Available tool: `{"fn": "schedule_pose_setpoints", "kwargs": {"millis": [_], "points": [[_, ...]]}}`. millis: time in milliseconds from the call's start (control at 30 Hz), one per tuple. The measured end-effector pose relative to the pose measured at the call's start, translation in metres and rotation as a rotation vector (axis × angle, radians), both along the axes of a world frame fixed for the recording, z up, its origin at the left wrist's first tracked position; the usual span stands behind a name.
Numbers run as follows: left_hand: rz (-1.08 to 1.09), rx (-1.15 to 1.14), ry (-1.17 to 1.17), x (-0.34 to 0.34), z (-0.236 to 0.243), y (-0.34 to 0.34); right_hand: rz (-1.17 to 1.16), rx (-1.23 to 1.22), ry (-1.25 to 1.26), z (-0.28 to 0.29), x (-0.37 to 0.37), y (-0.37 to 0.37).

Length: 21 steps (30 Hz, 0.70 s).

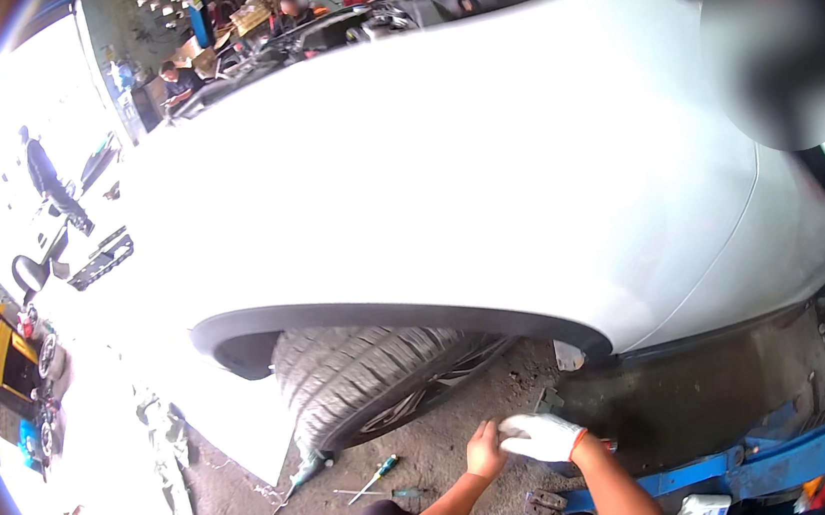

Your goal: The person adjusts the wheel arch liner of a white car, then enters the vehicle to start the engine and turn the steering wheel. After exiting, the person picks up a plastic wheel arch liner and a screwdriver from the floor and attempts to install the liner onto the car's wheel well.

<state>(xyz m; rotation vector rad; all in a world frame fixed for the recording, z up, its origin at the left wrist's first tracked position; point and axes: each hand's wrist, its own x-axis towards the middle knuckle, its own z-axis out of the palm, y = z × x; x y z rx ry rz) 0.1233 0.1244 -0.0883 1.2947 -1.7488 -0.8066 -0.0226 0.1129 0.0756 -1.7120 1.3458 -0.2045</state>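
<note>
My left hand [485, 453] is bare, its fingers curled in close to the fingertips of my right hand; whatever they may pinch is too small to make out. A white glove [537, 435] with an orange cuff covers my right hand [550, 440], whose fingers stretch toward the left. Both hands are held low beside the front wheel [365, 378] of a white car [475, 181], just below its dark wheel-arch trim [408, 308]. On the ground left of my hands lies a screwdriver [386, 466] with a green and yellow handle.
A greenish hand tool [309, 466] with a cord or hose lies by the tyre. Right of me runs a blue lift arm [697, 475], with a white container [701, 511] near it. Engine parts [378, 25] show beyond the fender. Several people are farther off, one walking [41, 171] at the left.
</note>
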Motion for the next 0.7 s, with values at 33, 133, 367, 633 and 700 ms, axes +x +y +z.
{"fn": "schedule_pose_setpoints", "kwargs": {"millis": [33,133,367,633,700], "points": [[-0.037,0.004,0.064,0.010,0.002,0.002,0.186,-0.210,0.016,0.056,0.017,-0.011],[0.058,0.027,0.040,0.035,0.095,0.007,0.237,-0.646,-0.237,0.243,0.048,-0.045],[0.229,-0.069,0.179,0.069,0.314,0.019,-0.720,-1.317,0.375,0.503,-0.064,-0.195],[0.233,-0.467,0.216,0.118,0.474,-0.139,-0.754,-1.221,0.847,0.473,-0.093,-0.259],[0.320,-0.453,0.116,0.116,0.527,-0.222,-0.746,-1.091,0.893,0.470,-0.096,-0.263]]}}
